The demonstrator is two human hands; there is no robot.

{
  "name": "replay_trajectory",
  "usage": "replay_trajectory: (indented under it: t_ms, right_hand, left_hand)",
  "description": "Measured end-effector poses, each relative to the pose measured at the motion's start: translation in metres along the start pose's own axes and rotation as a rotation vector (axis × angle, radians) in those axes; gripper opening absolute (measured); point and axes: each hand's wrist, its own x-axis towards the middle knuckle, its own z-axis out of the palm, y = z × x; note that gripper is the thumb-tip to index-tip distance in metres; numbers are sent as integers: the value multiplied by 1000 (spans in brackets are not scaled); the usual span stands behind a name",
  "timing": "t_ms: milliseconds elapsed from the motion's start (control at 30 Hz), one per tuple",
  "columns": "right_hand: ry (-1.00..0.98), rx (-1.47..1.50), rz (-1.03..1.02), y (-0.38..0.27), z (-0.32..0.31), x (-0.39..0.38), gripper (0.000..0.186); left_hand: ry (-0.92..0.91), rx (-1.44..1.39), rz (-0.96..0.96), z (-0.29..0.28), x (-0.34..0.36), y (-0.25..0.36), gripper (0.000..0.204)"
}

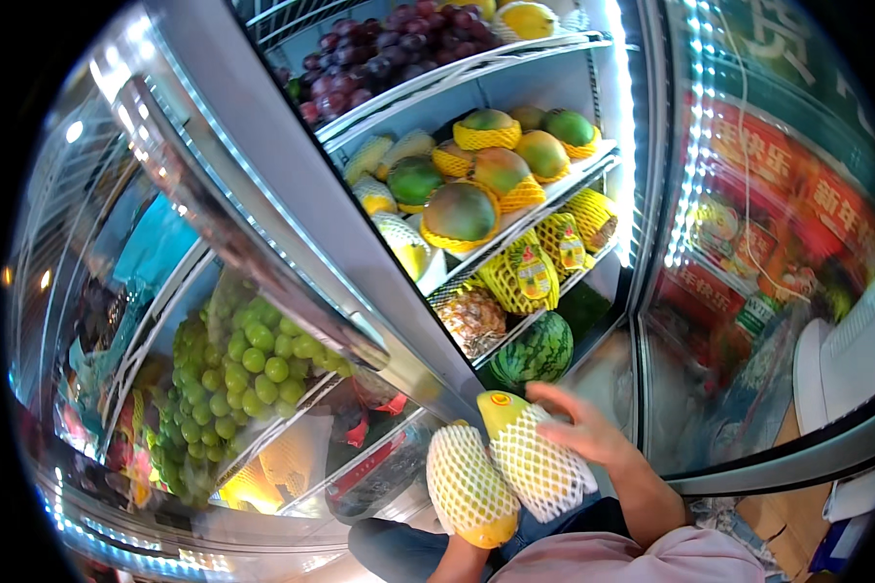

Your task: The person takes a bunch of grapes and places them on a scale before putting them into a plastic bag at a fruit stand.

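A grey upright frame (262, 146) and swung-out glass door (695, 418) bound the free room. Below, the right hand (598, 432), grip spread, touches the right papaya (537, 459); the left papaya (469, 481), alongside, mostly hides the left hand (463, 558), its grip impossible to tell.

This place looks like a fruit shop: its lit glass-door cooler (301, 194) displays grapes (389, 53), netted mangoes (462, 216) and 1 watermelon (540, 352).

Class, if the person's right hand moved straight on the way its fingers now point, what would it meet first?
Probably the netted fruit on the right, just ahead of the right hand; depth is unclear, so they may already touch.
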Motion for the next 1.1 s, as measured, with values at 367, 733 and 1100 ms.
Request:
replay_trajectory:
  t_ms: [367, 733, 1100]
  right_hand:
    - [85, 761, 2, 12, -10, -34, 67]
    - [-148, 1239, -171, 8, -22, 3, 73]
    - [-129, 1237, -151, -104, -11, 134, 46]
  left_hand:
    - [-266, -60, -262, 89, 33, -5, 37]
    - [-195, -79, -240, 68, 8, 1, 38]
    - [28, -355, -438, 23, -23, -2, 49]
